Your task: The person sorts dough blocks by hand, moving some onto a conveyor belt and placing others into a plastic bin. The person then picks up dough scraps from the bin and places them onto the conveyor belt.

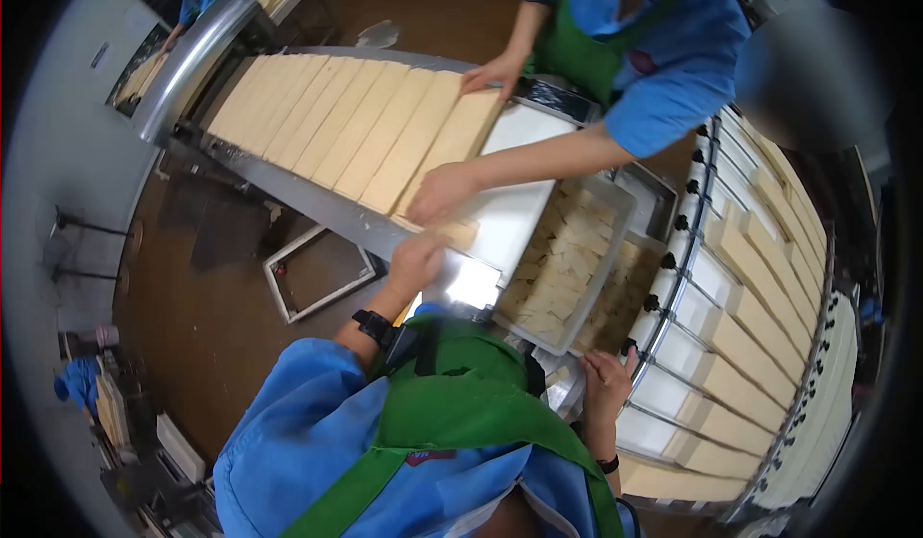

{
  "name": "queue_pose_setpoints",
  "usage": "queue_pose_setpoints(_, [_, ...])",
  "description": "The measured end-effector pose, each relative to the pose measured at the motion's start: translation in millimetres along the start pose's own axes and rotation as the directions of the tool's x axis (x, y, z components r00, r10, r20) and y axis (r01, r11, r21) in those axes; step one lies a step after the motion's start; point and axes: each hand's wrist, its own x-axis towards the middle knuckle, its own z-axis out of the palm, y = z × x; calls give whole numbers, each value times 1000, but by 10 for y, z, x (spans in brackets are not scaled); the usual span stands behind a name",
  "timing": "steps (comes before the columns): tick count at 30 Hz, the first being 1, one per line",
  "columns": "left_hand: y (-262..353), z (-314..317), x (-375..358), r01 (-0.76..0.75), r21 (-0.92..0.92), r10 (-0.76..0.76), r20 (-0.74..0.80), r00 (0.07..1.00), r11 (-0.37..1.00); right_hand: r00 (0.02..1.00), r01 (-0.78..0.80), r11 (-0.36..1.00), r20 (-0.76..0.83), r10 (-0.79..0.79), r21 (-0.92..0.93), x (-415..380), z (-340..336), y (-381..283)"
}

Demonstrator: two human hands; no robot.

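Observation:
My left hand [419, 262] is closed, its bent fingers at the end of a short cream-coloured piece [462, 234] on the near side of the belt. A row of long cream-coloured bars [351, 125] lies side by side there. Just beyond, a co-worker's two hands hold the two ends of the last bar [460, 134]. Low at the right, my right hand [605, 384] is beside the corner of a clear plastic bin [574, 331], between it and the slatted conveyor; the thumb is apart from the fingers and nothing shows in them.
Cream-coloured scraps [577, 240] fill the bin. At right, a curved slatted conveyor [673, 288] with black knobs carries several bars [750, 365]. A metal frame [322, 274] stands by the floor at left. A metal roller cover [197, 67] spans the belt's far end. Other people work in the background.

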Motion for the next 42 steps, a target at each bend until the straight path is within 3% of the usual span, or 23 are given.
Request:
queue_pose_setpoints(4, [-420, -193, 57, 409, 32, -386, -267, 883, 912, 991, 117, 988, 49, -123, 99, 391, 312, -261])
queue_pose_setpoints(7, [-797, -216, 82, 471, 223, -382, -348, 856, 853, 972, 200, 976, 109, -209, 90, 730, 568, -576])
queue_pose_setpoints(10, [-917, -256, 191, 523, 184, -482, -227, 846, 832, 944, 274, 951, 149, -295, 143, 1119, 895, -859])
queue_pose_setpoints(15, [-704, -373, 447, 562, 201, -565, -48, 824, 802, 931, 271, 933, 181, -317, 239, 1708, 1666, -988])
queue_pose_setpoints(17, [-569, -470, 561, 598, 196, -616, 47, 786, 777, 921, 315, 942, 202, -333, 114, 1946, 2013, -958])
queue_pose_setpoints(18, [-736, -377, 481, 558, 237, -582, 40, 812, 795, 917, 334, 941, 212, -337, 52, 2068, 2189, -936])
queue_pose_setpoints(21, [-663, -460, 563, 566, 210, -596, 122, 794, 797, 938, 323, 932, 185, -293, -166, 2471, 2715, -945])
queue_pose_setpoints(24, [-645, -519, 619, 570, 183, -598, 187, 780, 801, 970, 211, 935, 179, -165, -284, 2967, 3202, -1020])
queue_pose_setpoints(30, [-657, -604, 705, 571, 213, -609, 338, 718, 793, 945, 72, 950, 327, 33, -304, 3750, 3432, -1565])
queue_pose_setpoints(33, [-605, -642, 777, 587, 243, -633, 383, 673, 772, 923, 74, 923, 377, 81, -378, 3875, 3543, -1626])
queue_pose_setpoints(37, [-571, -623, 806, 577, 288, -643, 417, 643, 764, 927, -64, 934, 326, 186, -352, 3833, 3451, -1628])
queue_pose_setpoints(39, [-588, -570, 817, 536, 222, -575, 434, 693, 814, 888, -255, 907, 290, 357, -334, 3830, 3101, -1585])
queue_pose_setpoints(42, [-697, -528, 784, 398, 125, -410, 453, 792, 909, 877, -403, 861, 137, 460, -311, 3717, 2687, -1291])
